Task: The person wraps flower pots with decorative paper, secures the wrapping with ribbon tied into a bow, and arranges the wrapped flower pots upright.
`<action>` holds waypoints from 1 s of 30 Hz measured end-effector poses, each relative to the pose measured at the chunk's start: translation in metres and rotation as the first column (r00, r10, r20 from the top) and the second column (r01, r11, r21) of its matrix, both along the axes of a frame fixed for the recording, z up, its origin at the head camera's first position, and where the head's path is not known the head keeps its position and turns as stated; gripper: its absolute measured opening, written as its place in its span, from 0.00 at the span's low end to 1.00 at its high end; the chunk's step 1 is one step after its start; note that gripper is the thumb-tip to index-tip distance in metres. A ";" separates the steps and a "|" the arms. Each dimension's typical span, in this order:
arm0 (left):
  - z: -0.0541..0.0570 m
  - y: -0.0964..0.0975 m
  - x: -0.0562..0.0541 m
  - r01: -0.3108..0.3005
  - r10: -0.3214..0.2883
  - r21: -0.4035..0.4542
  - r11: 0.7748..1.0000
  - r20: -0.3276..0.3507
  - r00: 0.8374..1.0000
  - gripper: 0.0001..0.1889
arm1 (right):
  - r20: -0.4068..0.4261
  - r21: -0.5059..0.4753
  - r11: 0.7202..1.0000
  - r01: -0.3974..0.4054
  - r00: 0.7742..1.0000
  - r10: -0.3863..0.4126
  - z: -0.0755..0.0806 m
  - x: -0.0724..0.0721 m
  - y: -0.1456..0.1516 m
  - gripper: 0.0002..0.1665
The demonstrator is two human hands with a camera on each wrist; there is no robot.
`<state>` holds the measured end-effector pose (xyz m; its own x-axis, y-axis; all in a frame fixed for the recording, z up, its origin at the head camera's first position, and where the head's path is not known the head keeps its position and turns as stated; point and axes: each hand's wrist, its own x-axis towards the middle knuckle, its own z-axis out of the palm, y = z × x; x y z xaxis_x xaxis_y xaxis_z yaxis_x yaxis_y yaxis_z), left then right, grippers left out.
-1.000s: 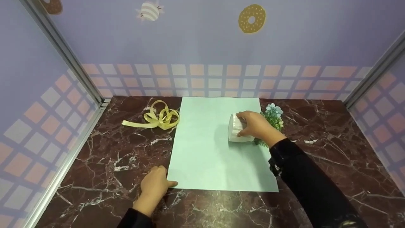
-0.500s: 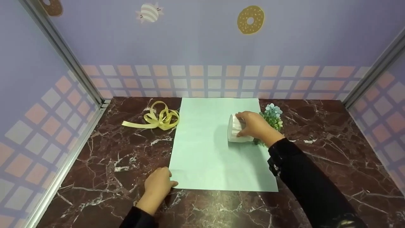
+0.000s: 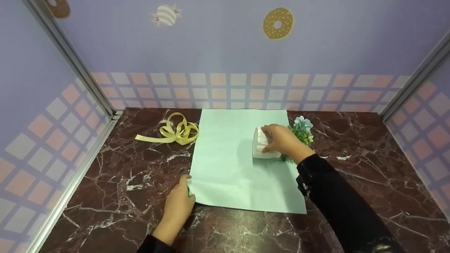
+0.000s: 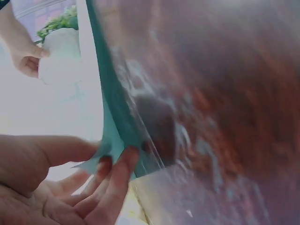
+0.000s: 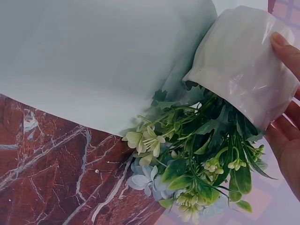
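Pale-green rectangular paper sheet [image 3: 221, 158] reaching back edge of dark-red marbled desk [image 3: 379, 158] | left hand [image 3: 178, 203] pinches sheet's near-left corner | right hand [image 3: 283, 138] grips white faceted flowerpot [image 3: 259, 146], sideways near sheet's right edge | step: apparently lifting corner; next likely needs pot held steady

You've room over the mid of the mint paper [image 3: 221, 147], btwn the ribbon [image 3: 179, 133] by its L edge & the pot [image 3: 262, 146] held sideways on R. Flowers [image 3: 302, 130] poke past the R edge; your R grip [image 3: 284, 140] + sleeve [image 3: 346, 203] block approx. the R front. Your L grip [image 3: 178, 202] & the raised near-L corner obstruct there. Back wall [image 3: 225, 52] stops you at the far end.
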<state>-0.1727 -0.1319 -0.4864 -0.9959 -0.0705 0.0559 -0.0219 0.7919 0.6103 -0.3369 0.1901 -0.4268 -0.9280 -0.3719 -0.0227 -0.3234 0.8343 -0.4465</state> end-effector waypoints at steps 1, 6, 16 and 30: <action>0.001 0.001 0.000 -0.025 0.024 0.082 0.996 0.010 1.000 0.29 | -0.004 0.003 1.000 -0.002 1.000 0.002 0.000 0.000 0.001 0.47; 0.005 0.006 -0.002 -0.228 0.132 0.655 0.720 0.194 0.972 0.40 | -0.011 0.007 1.000 -0.017 1.000 0.017 0.000 0.001 0.002 0.48; -0.003 0.030 -0.001 -0.296 0.056 0.830 0.472 0.307 0.950 0.43 | -0.022 0.011 1.000 -0.021 1.000 0.022 -0.001 0.001 0.001 0.47; 0.003 0.045 0.006 -0.080 0.076 0.681 0.728 0.035 0.996 0.26 | -0.006 0.011 1.000 -0.001 1.000 0.001 0.000 0.000 0.000 0.47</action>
